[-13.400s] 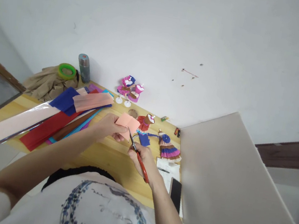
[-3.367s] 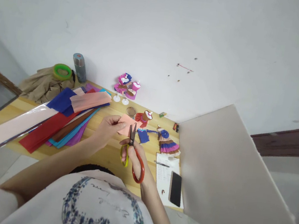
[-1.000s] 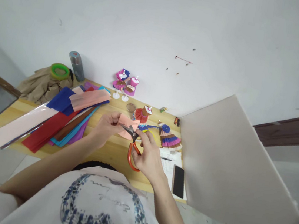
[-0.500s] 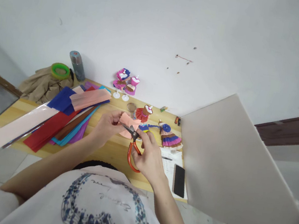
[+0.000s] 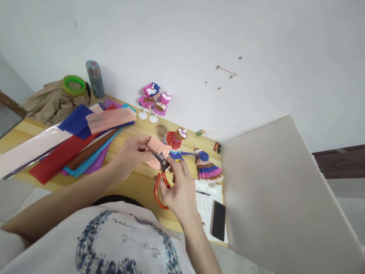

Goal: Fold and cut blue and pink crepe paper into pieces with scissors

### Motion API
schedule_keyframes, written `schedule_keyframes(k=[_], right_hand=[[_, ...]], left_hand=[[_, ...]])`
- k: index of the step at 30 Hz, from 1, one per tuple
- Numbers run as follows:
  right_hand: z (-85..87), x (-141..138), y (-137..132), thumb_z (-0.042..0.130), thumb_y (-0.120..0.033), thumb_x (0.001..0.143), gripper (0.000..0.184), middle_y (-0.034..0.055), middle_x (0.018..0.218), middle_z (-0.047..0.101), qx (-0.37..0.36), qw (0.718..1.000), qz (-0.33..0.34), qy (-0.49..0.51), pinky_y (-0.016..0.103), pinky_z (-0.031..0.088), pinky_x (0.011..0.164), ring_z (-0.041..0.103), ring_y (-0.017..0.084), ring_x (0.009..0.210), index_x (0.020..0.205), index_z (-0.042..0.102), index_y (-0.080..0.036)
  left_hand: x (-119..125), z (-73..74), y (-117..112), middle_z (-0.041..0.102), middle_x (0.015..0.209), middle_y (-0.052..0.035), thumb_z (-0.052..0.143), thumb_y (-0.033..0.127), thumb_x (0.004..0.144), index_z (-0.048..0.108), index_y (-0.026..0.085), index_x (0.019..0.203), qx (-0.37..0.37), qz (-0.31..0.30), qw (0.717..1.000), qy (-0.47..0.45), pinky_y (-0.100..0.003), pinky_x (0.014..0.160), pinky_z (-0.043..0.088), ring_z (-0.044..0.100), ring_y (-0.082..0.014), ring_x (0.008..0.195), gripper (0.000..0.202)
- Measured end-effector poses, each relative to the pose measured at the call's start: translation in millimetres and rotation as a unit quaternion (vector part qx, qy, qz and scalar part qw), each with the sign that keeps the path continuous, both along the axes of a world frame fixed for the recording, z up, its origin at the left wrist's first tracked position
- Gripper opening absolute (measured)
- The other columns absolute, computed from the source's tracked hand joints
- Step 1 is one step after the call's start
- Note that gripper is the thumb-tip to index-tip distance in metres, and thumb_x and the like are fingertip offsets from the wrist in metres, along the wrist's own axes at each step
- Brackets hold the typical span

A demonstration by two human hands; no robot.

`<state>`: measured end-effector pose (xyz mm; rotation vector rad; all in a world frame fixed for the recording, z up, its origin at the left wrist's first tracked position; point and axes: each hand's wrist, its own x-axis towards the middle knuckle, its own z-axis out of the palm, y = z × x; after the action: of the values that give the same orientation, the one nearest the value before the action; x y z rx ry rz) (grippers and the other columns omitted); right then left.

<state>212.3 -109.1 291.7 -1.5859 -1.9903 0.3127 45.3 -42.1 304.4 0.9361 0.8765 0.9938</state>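
Observation:
My left hand pinches the left edge of a peach piece of crepe paper. In my right hand are scissors with orange handles, their dark blades pointing left across the paper. The blades look slightly apart at the paper. Just beyond my hands stands a small dress form with a red skirt and a brown top. To its right lies a doll-sized dress with a blue flower and ruffled layers. Part of a blue and yellow piece is hidden behind my right hand.
Folded crepe paper sheets spread over the table's left side. Behind them are a flask and a green tape ring on beige cloth. Two dressed forms stand by the wall. A phone lies at right, beside a large upright board.
The scissors' handles have swung slightly left and the blades have shifted a little on the peach paper. My left hand keeps its pinch.

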Motion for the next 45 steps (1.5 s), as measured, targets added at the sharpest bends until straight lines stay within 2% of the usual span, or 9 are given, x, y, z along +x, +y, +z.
schedule_keyframes(k=[7, 10, 23, 28, 34, 45], right_hand=[[2.9, 1, -1, 0.062, -0.024, 0.08, 0.04, 0.0065, 0.091, 0.057, -0.003, 1.0, -0.009, -0.013, 0.032, 0.048, 0.059, 0.054, 0.019, 0.066, 0.12, 0.059, -0.019], [5.1, 0, -2, 0.062, -0.024, 0.079, 0.04, 0.0063, 0.09, 0.057, -0.001, 1.0, -0.014, -0.017, 0.032, 0.048, 0.059, 0.054, 0.019, 0.066, 0.119, 0.06, -0.019], [0.4, 0, 0, 0.065, -0.024, 0.08, 0.038, 0.0058, 0.089, 0.058, -0.011, 0.999, -0.011, 0.029, 0.031, 0.048, 0.059, 0.054, 0.018, 0.064, 0.118, 0.061, -0.019], [-2.7, 0, 0, 0.066, -0.027, 0.083, 0.036, 0.0057, 0.089, 0.059, -0.011, 0.998, -0.002, 0.062, 0.03, 0.049, 0.058, 0.055, 0.017, 0.063, 0.118, 0.061, -0.02], [-5.7, -1, 1, 0.068, -0.031, 0.085, 0.035, 0.0051, 0.088, 0.058, 0.001, 0.996, 0.001, 0.091, 0.03, 0.049, 0.058, 0.056, 0.018, 0.066, 0.117, 0.061, -0.02], [-8.3, -4, 1, 0.069, -0.03, 0.084, 0.034, 0.0036, 0.082, 0.057, 0.011, 0.99, -0.001, 0.139, 0.03, 0.048, 0.06, 0.054, 0.018, 0.067, 0.114, 0.063, -0.018]], left_hand=[[0, 9.2, -3, 0.072, 0.072, -0.002, 0.071, 0.018, 0.067, 0.07, 0.016, 0.072, 0.054, 0.013, 0.997, 0.056, -0.026, 0.068, 0.049, 0.065, -0.0163, 0.07, 0.006], [0, 11.1, -3, 0.073, 0.073, -0.0019, 0.067, 0.016, 0.066, 0.07, 0.016, 0.074, 0.072, 0.014, 0.995, 0.068, -0.027, 0.067, 0.048, 0.066, -0.017, 0.07, 0.008], [0, 11.8, -3, 0.071, 0.07, -0.0011, 0.072, 0.018, 0.064, 0.069, 0.016, 0.073, 0.059, 0.03, 0.996, 0.06, -0.026, 0.065, 0.046, 0.063, -0.0157, 0.067, 0.01], [0, 11.6, -3, 0.075, 0.078, -0.0037, 0.073, 0.021, 0.065, 0.071, 0.016, 0.079, 0.027, 0.01, 0.999, 0.033, -0.029, 0.072, 0.051, 0.068, -0.0193, 0.074, 0.015], [0, 8.6, -4, 0.076, 0.077, -0.0038, 0.075, 0.02, 0.063, 0.072, 0.015, 0.08, -0.007, 0.008, 1.0, 0.005, -0.029, 0.072, 0.051, 0.069, -0.0187, 0.072, 0.017], [-1, -1.8, -4, 0.074, 0.076, -0.0024, 0.079, 0.023, 0.068, 0.074, 0.016, 0.081, -0.012, -0.007, 0.999, -0.037, -0.026, 0.069, 0.049, 0.065, -0.0152, 0.07, 0.016]])
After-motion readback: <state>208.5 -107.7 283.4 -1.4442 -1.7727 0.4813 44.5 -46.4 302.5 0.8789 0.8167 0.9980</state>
